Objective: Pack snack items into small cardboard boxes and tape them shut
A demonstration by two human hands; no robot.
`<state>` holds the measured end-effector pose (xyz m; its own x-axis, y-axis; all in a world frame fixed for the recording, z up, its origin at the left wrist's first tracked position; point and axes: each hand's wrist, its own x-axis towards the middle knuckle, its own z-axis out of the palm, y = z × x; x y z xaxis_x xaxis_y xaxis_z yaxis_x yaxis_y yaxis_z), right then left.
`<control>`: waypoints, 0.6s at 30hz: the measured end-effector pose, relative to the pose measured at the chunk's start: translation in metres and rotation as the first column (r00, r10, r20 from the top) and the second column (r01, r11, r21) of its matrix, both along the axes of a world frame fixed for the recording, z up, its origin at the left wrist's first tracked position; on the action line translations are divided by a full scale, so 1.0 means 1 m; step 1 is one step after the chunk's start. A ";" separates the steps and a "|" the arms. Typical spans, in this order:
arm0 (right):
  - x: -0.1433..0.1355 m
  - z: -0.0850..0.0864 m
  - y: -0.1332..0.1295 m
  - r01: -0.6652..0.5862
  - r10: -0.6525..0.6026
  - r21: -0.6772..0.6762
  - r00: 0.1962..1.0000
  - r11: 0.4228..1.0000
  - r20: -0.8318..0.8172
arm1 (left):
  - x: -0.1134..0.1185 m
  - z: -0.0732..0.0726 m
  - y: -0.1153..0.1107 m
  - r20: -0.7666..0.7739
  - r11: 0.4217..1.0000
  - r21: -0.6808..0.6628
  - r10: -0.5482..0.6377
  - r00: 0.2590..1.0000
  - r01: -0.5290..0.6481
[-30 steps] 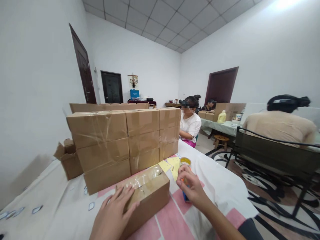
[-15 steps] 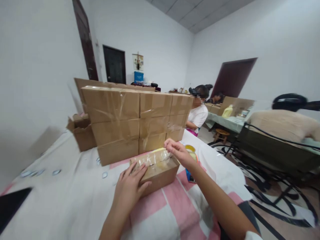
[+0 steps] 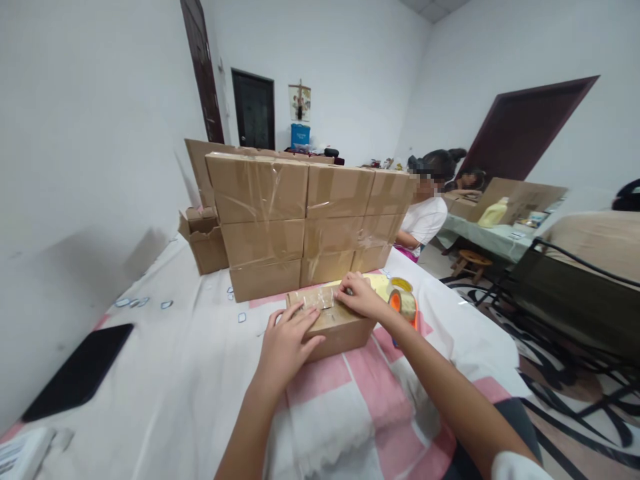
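Observation:
A small closed cardboard box (image 3: 340, 335) lies on the cloth-covered table in front of me. Along its top runs a wrinkled, shiny strip of clear packing tape (image 3: 320, 299). My left hand (image 3: 284, 340) rests on the box's left end, fingers spread over the top and thumb along the near side. At the right part of the top, my right hand (image 3: 364, 297) has its fingers bent and pinched together at the end of the tape strip. Just right of the box sits an orange tape dispenser (image 3: 395, 301) holding a tape roll (image 3: 408, 305), partly behind my right forearm.
Behind the box stands a wall of stacked, taped cardboard boxes (image 3: 265, 240). An open carton (image 3: 207, 250) is left of it. A black flat object (image 3: 80, 370) lies on the left. A person in a white top (image 3: 425, 220) sits beyond the stack; a chair (image 3: 575, 313) stands right.
My right hand has come down from just above the box onto its top by the tape. My left hand stays on the box. The view has shifted left, showing more of the black flat object.

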<state>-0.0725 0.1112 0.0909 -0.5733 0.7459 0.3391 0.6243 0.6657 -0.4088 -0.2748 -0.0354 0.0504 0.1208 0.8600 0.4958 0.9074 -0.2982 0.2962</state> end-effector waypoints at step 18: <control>0.018 0.018 -0.024 -0.223 0.180 -0.026 0.846 0.974 -0.502 | 0.044 0.008 -0.001 -0.009 0.972 0.220 -0.082 0.997 0.082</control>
